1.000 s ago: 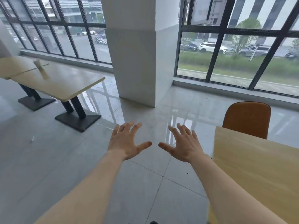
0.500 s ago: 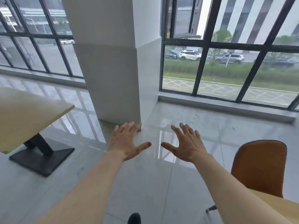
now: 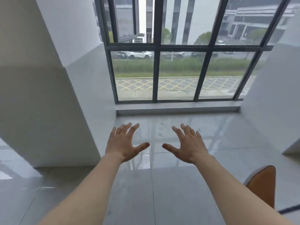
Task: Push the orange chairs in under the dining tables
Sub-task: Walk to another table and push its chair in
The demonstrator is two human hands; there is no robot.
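One orange chair [image 3: 263,186] shows at the lower right, its curved back partly hidden behind my right forearm. No dining table is in view. My left hand [image 3: 124,143] and my right hand [image 3: 188,143] are stretched out side by side over the grey floor, palms down, fingers spread, holding nothing. Both hands are well to the left of the chair and apart from it.
A wide white pillar [image 3: 48,95] stands close on the left. A second white wall [image 3: 276,103] rises on the right. Between them a tall dark-framed window [image 3: 175,70] with a low sill closes the far end. Glossy grey floor tiles [image 3: 154,184] lie in front of me.
The view has swung to the right: the wooden tables have left the frame, the pillar has slid left, and the orange chair has dropped to the lower right. My hands stay spread.
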